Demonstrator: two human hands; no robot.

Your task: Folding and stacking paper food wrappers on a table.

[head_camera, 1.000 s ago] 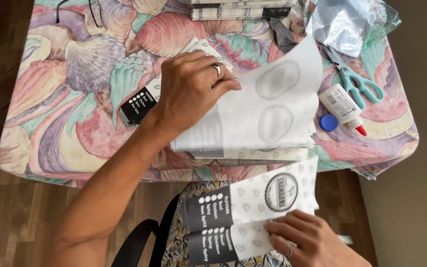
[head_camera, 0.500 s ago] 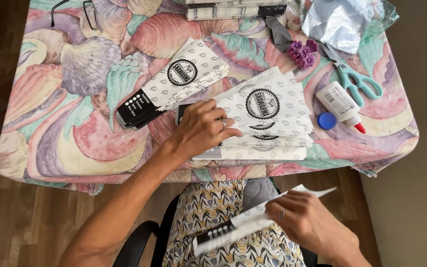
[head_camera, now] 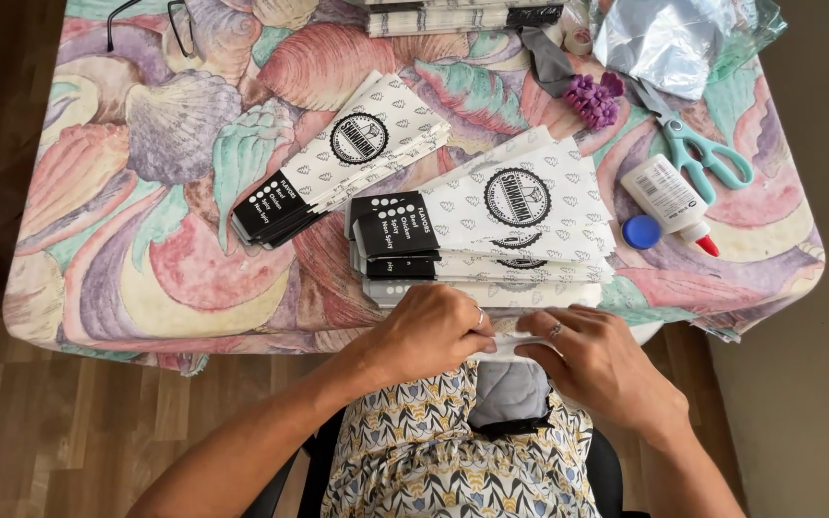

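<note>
Both hands now meet at the table's six o'clock edge, left hand (head_camera: 431, 331) and right hand (head_camera: 595, 360) pinching a white paper sleeve (head_camera: 515, 342) that was down in the lap, just below the near stack of printed sleeves (head_camera: 491, 235).

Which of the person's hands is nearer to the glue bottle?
Right. The right hand lies below and slightly left of the glue bottle; the left hand is farther left, at the table edge.
</note>
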